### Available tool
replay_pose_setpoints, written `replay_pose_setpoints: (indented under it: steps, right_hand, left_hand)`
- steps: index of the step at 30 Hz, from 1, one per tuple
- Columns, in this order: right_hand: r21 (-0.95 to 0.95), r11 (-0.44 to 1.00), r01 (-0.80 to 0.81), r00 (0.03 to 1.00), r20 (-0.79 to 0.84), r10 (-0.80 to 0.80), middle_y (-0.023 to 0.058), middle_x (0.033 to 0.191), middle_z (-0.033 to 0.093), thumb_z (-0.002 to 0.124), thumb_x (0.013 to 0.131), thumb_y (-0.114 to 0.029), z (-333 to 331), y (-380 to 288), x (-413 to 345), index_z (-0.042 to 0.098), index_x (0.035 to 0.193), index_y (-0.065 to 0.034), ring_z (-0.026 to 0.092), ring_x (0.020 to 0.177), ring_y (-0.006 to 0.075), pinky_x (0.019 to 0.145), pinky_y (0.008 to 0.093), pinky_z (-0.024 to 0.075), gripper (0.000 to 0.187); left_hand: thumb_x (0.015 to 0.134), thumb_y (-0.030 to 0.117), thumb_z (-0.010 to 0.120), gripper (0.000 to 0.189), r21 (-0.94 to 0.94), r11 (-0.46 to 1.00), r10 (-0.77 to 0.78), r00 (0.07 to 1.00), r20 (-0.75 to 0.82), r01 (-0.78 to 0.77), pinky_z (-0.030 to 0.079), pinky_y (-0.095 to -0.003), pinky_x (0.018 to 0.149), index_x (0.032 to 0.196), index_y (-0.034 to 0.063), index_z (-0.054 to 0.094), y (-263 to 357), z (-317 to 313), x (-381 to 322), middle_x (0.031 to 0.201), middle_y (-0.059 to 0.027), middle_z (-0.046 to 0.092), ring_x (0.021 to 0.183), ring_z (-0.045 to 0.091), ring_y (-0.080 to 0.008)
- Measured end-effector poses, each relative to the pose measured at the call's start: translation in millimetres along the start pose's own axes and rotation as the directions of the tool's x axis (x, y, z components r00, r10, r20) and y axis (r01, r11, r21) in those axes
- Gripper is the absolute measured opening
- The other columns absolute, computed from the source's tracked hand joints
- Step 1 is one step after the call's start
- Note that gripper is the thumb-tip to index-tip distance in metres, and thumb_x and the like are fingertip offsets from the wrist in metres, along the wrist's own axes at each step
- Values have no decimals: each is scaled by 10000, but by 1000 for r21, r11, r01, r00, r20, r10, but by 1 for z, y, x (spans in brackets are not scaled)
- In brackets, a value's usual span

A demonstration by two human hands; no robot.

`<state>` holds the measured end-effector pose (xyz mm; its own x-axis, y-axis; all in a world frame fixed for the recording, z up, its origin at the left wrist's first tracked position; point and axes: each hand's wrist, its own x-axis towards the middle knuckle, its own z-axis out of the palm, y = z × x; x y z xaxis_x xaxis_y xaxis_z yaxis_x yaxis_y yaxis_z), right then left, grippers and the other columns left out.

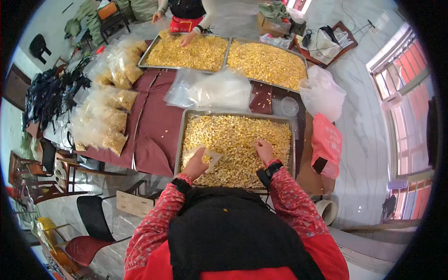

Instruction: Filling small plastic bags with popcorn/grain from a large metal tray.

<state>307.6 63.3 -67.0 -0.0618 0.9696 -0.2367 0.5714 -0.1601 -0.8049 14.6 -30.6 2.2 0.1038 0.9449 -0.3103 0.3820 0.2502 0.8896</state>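
Note:
A metal tray full of yellow kernels, perhaps corn, lies right before me. Over its left part, my left hand grips a clear plastic bag by the rim, with some yellow kernels showing inside. My right hand is over the right part of the same tray, its fingers curled together at the kernels; whether they pinch any is too small to tell. Behind the tray lies a stack of flat clear plastic bags. Filled bags of kernels are piled at the left of the table.
Two more kernel-filled trays stand at the far side, where another person's hand touches the left one. A round clear lid or dish, a white plastic bag and a pink plastic bag lie right. A chair stands lower left.

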Motion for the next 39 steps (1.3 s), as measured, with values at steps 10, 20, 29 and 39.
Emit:
replay_pose_setpoints:
  steps: [10, 20, 29, 39]
  right_hand:
    - [291, 944, -155, 724, 684, -92, 0, 555, 478, 536, 811, -205, 43, -132, -19, 602, 824, -19, 443, 509, 73, 476, 222, 366, 198]
    - [176, 929, 325, 755, 544, -367, 103, 811, 644, 536, 786, -203, 75, -125, -17, 599, 973, -2, 592, 690, 151, 613, 276, 454, 281]
    - [-153, 981, 123, 990, 80, -112, 135, 766, 601, 599, 739, -274, -2, 6, 25, 622, 850, -10, 551, 702, 274, 652, 373, 437, 287]
    - [-407, 859, 311, 945, 36, -325, 169, 947, 508, 596, 746, -239, 32, 8, -22, 543, 964, -11, 500, 904, 310, 770, 380, 410, 320]
  left_hand:
    - [689, 26, 512, 600, 13, 996, -83, 996, -14, 83, 518, -310, 511, 1254, 0, 312, 12, -3, -3, 1071, -218, 506, 719, 593, -237]
    - [688, 14, 527, 614, -99, 988, -122, 992, 15, 122, 518, -305, 492, 1259, -3, 302, 1, -4, -3, 1074, -225, 504, 708, 595, -241]
    - [688, 24, 524, 624, -28, 999, -40, 999, -14, 40, 516, -308, 516, 1269, 4, 299, 2, -3, -1, 1067, -222, 514, 688, 592, -235]
    - [691, 36, 511, 624, 11, 997, -80, 997, 4, 80, 527, -313, 529, 1271, -15, 286, -1, -2, 0, 1118, -231, 489, 688, 601, -249]
